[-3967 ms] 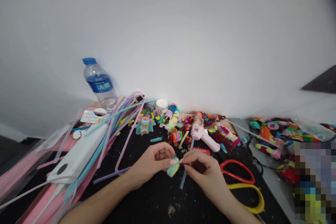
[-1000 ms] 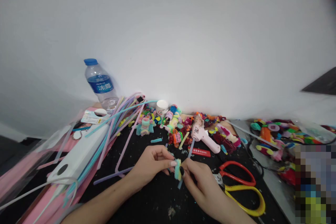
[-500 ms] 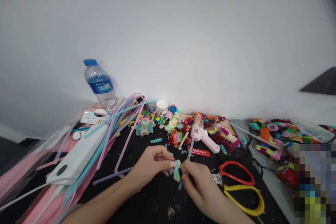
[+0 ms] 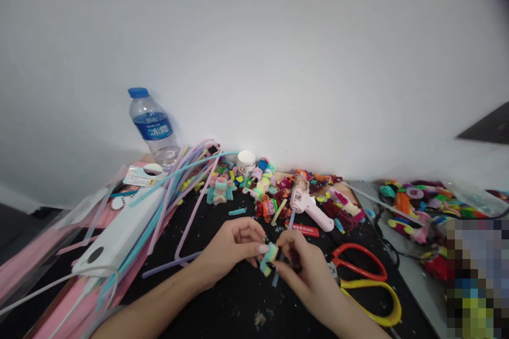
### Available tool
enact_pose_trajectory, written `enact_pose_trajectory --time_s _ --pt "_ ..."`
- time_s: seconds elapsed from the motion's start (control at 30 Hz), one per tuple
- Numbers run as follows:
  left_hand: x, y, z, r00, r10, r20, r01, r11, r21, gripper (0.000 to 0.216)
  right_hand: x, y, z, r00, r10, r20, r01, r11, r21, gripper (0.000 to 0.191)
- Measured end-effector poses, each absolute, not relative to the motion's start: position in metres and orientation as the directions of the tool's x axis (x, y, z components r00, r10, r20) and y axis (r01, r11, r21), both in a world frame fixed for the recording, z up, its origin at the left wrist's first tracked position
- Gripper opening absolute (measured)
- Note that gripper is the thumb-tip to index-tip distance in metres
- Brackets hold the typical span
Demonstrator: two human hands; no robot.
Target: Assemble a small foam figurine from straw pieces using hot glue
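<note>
My left hand (image 4: 230,249) and my right hand (image 4: 304,267) meet over the black table (image 4: 222,307), both pinching a small fuzzy coil of blue, yellow and green pipe cleaner (image 4: 268,259). A pale blue pipe cleaner tail (image 4: 276,275) runs down from the coil between the hands. The left thumb presses the coil's left side. The right fingers curl round its right side.
Red and yellow scissors (image 4: 366,280) lie right of my right hand. A pink glue gun (image 4: 310,206), a water bottle (image 4: 153,127), a small white jar (image 4: 245,161), long pastel pipe cleaners (image 4: 178,190), a white box (image 4: 119,233) and heaps of colourful fuzzy pieces (image 4: 421,204) crowd the back.
The coil has been turned between the fingers, from upright to tilted. My right hand has shifted slightly up and its fingers have re-gripped. The left hand has stayed nearly still.
</note>
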State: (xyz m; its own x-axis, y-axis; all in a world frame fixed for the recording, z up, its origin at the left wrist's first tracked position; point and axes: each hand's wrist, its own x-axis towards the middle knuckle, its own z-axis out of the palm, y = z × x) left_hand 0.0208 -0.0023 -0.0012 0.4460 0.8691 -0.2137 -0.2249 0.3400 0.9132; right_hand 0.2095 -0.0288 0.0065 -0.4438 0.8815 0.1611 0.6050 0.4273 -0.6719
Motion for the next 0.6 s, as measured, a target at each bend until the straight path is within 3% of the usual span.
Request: enact_pose_trajectory --time_s 0.07,0.23,0.37,0.6 --pt "0.0209 -0.0028 -0.0014 0.468 0.859 -0.206 -0.224 0.341 0.913 0.026 0.2093 -0.0284 0.0079 -0.470 0.869 0.155 0.610 0.447 -0.654 0.017" --pt "0.0224 -0.0028 -0.0006 0.475 0.857 -0.197 -0.225 0.335 0.915 0.029 0.2091 -0.0286 0.0110 -0.557 0.817 0.151 0.600 0.521 -0.607 0.002" --pt "0.0227 -0.0020 -0.0005 0.462 0.872 -0.163 -0.225 0.293 0.929 0.024 0.2107 -0.0293 0.0093 -0.543 0.811 0.215 0.586 0.550 -0.595 0.008" --pt "0.0228 -0.0041 -0.0030 0.497 0.863 -0.091 -0.176 0.202 0.963 0.019 0.2095 -0.0278 0.0021 -0.441 0.862 0.249 0.524 0.473 -0.709 0.017"
